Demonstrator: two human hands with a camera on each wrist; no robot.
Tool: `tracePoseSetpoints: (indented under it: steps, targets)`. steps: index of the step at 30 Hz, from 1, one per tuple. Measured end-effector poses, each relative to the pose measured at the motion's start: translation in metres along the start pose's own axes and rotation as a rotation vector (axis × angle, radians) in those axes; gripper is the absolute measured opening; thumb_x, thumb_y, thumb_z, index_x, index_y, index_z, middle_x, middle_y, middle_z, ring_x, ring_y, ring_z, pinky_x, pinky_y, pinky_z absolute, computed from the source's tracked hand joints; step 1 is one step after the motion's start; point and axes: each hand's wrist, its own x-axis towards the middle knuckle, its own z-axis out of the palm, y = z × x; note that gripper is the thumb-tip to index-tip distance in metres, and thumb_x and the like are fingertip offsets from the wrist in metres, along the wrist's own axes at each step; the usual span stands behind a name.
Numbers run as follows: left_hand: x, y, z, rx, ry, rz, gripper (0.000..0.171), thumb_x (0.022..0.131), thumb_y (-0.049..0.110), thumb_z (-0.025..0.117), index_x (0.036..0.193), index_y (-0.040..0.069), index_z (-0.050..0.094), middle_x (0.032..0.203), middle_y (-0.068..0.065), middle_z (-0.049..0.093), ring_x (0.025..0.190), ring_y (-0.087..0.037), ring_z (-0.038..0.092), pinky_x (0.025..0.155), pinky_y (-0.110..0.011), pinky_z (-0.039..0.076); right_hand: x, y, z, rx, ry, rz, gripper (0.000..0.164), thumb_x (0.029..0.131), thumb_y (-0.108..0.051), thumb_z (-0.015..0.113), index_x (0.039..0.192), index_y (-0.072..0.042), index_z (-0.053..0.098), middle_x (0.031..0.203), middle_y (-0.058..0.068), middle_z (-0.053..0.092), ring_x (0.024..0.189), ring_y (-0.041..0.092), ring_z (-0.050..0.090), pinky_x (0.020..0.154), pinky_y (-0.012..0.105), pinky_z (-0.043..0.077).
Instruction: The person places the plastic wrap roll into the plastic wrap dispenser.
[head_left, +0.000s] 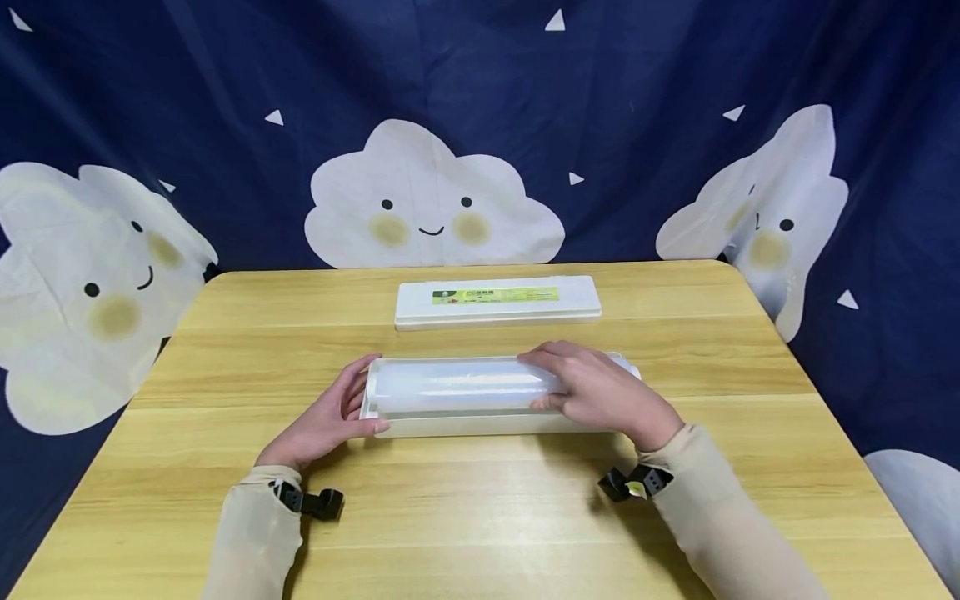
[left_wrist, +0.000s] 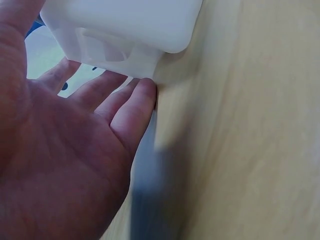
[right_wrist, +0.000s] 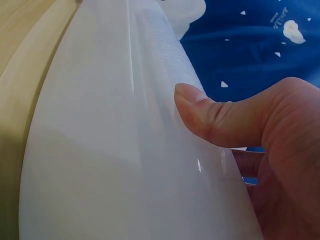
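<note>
A long white open box [head_left: 465,427] lies crosswise on the wooden table, and a roll of clear plastic film [head_left: 457,383] sits inside it. My left hand [head_left: 341,412] holds the box's left end, thumb at the front corner and fingers round the end and back. In the left wrist view, fingertips touch the box's end wall [left_wrist: 105,45]. Over the right part of the roll, my right hand [head_left: 592,387] grips the film from above, thumb in front and fingers behind. The right wrist view shows that thumb [right_wrist: 215,117] pressed on the glossy roll [right_wrist: 110,125].
Behind the box lies a white lid [head_left: 498,315] with a yellow-green label [head_left: 495,295]. The wooden table [head_left: 480,517] reaches a dark blue curtain [head_left: 615,100] with printed clouds. A small black camera [head_left: 322,504] is strapped to each wrist.
</note>
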Motion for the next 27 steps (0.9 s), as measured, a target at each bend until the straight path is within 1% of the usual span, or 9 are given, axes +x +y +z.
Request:
tracePoseSetpoints:
  steps: [7, 12, 19, 27]
  targets:
    - [-0.003, -0.002, -0.002, -0.007, 0.005, 0.014, 0.099, 0.083, 0.004, 0.078, 0.157, 0.016, 0.013, 0.156, -0.018, 0.026, 0.142, -0.035, 0.026, 0.102, -0.018, 0.037, 0.003, -0.002, 0.004, -0.025, -0.005, -0.01, 0.053, 0.085, -0.03, 0.078, 0.128, -0.004, 0.062, 0.118, 0.008, 0.063, 0.107, 0.024, 0.06, 0.089, 0.042, 0.052]
    - [0.001, -0.002, -0.001, -0.014, -0.007, 0.026, 0.1, 0.083, 0.004, 0.078, 0.157, 0.014, 0.011, 0.156, -0.018, 0.026, 0.141, -0.035, 0.027, 0.103, -0.02, 0.037, 0.003, 0.0, 0.007, -0.023, -0.012, 0.012, 0.053, 0.085, -0.029, 0.078, 0.128, -0.003, 0.062, 0.119, 0.007, 0.062, 0.109, 0.024, 0.06, 0.09, 0.042, 0.051]
    - [0.001, -0.001, -0.001, -0.016, -0.003, 0.013, 0.099, 0.084, 0.004, 0.078, 0.157, 0.016, 0.013, 0.156, -0.018, 0.025, 0.142, -0.035, 0.025, 0.102, -0.018, 0.037, 0.004, 0.004, 0.014, 0.005, -0.023, 0.039, 0.054, 0.086, -0.029, 0.077, 0.129, -0.003, 0.062, 0.12, 0.009, 0.062, 0.111, 0.025, 0.059, 0.092, 0.043, 0.05]
    - [0.001, -0.001, -0.001, -0.007, -0.008, -0.001, 0.099, 0.084, 0.006, 0.078, 0.157, 0.016, 0.012, 0.157, -0.016, 0.025, 0.142, -0.034, 0.025, 0.102, -0.018, 0.037, 0.004, 0.007, 0.019, 0.005, -0.03, 0.041, 0.054, 0.086, -0.029, 0.077, 0.131, -0.003, 0.061, 0.121, 0.009, 0.062, 0.112, 0.025, 0.058, 0.093, 0.044, 0.05]
